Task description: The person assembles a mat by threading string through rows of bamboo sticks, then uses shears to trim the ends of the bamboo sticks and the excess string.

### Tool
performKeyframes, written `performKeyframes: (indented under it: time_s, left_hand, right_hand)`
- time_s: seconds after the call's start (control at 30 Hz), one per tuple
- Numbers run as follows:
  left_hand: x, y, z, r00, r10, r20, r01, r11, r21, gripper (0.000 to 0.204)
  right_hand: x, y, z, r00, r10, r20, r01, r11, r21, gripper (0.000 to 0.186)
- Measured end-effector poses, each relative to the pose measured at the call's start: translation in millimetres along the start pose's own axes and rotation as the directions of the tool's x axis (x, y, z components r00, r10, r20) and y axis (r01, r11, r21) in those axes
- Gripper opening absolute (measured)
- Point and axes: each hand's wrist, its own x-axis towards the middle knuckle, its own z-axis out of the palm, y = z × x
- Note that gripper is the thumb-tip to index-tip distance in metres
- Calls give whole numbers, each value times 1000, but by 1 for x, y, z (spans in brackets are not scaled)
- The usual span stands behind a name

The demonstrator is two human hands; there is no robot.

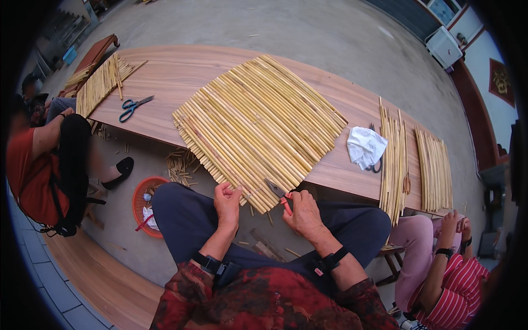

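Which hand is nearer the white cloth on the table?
Right. The right hand, holding red-handled pliers, is to the near left of the white cloth; the left hand, at the near edge of the stick mat, is farther left. Neither touches it.

1. A grey floor (220, 27) spreads past the far edge of the counter (159, 71).
2. Beyond its right end: a window (443, 10), a white box (443, 48), a pale wall (485, 52) with a red plaque (501, 82).
3. Off its near left corner: a brown bench (102, 280) beside tiles (55, 286).

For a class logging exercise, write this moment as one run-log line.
Left hand: at stick mat; right hand: holding red-handled pliers; stick mat: on table, overhanging near edge
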Motion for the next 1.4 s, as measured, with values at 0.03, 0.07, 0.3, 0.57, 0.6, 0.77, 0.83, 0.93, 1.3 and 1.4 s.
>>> performKeyframes:
  time_s: [0.03,0.07,0.3,0.57,0.6,0.77,0.83,0.93,1.3,1.4]
  left_hand:
    - [0,2,-6,993,-113,-25,111,992,-57,32]
    - [0,2,-10,973,-226,-44,219,969,-117,36]
    - [-1,-3,-16,890,-455,34,454,873,-177,44]
    - [-19,3,9,747,-516,420,637,737,-226,46]
    - [-20,1,13,746,-509,429,645,713,-275,45]
    - [-22,-15,29,839,-367,403,542,634,-551,41]
    - [-22,-13,29,830,-426,359,557,621,-551,39]
    - [-23,-18,29,857,-407,317,514,635,-576,39]
    - [-24,-16,26,881,-372,293,473,662,-581,37]
    - [-22,-14,26,876,-385,291,481,654,-584,36]
  right_hand:
    - [1,2,0,1000,-20,6,20,1000,-8,36]
    - [3,4,1,999,-40,13,40,999,-16,35]
    - [10,12,2,997,-69,26,72,991,-114,37]
    - [13,13,12,998,-21,65,31,988,-155,40]
    - [12,14,11,998,-19,64,29,988,-153,40]
    - [12,14,13,992,50,117,-39,995,-94,37]
    - [14,16,12,989,60,133,-52,997,-61,36]
    - [14,16,13,985,85,153,-87,996,7,34]
    - [7,1,2,946,256,201,-299,927,226,32]
    - [2,2,-2,941,285,184,-327,908,263,31]
